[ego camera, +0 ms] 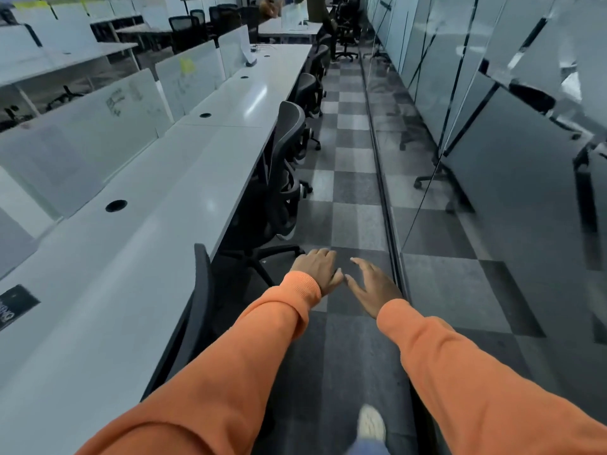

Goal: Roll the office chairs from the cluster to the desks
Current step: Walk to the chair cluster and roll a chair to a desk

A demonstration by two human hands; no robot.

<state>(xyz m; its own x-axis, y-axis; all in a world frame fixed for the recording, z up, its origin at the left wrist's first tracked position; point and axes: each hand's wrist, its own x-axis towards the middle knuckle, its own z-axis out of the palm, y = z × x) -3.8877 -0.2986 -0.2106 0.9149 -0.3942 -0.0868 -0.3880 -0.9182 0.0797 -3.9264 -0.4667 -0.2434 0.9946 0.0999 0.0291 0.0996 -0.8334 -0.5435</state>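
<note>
Both my arms in orange sleeves reach forward over the checked carpet aisle. My left hand (318, 270) and my right hand (372, 284) hang side by side with relaxed, nearly straight fingers and hold nothing. A black mesh office chair (287, 172) stands tucked at the long white desk (184, 178) just ahead of my hands. Another black chair back (201, 307) sits at the desk to the left of my left arm. More black chairs (310, 90) line the same desk farther down the aisle.
A glass wall (492, 133) runs along the right of the narrow aisle. White dividers (98, 126) stand along the desk's far side. At the far end a person (315, 11) stands by a desk near several chairs (348, 37). My shoe (371, 423) shows below.
</note>
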